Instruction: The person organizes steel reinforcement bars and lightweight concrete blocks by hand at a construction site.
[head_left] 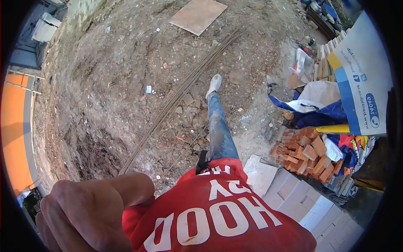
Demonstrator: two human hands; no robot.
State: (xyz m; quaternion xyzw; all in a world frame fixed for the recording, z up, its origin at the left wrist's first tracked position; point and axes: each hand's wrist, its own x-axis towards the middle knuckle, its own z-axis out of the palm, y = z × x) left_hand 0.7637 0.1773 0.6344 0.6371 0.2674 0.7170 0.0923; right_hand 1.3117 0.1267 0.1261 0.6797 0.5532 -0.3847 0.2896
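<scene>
My left hand (86,210) is raised close to the camera at the lower left, its fingers curled in. Whatever it may hold is hidden behind the knuckles. The bent arm leads back to my red shirt (218,218) with white lettering. My right hand does not show. One leg in muddy blue jeans (220,130) stretches forward, with a pale, dirty boot (214,85) on the ground. Just left of the boot, a bundle of long thin rods (184,86) lies diagonally across the dirt.
A flat brown board (198,16) lies ahead on rubble-strewn soil. To the right are a heap of red bricks (308,153), a blue tarp (319,115) and a white-and-blue banner (363,80). Pale blocks (302,201) are stacked at the lower right. An orange panel (16,130) stands far left.
</scene>
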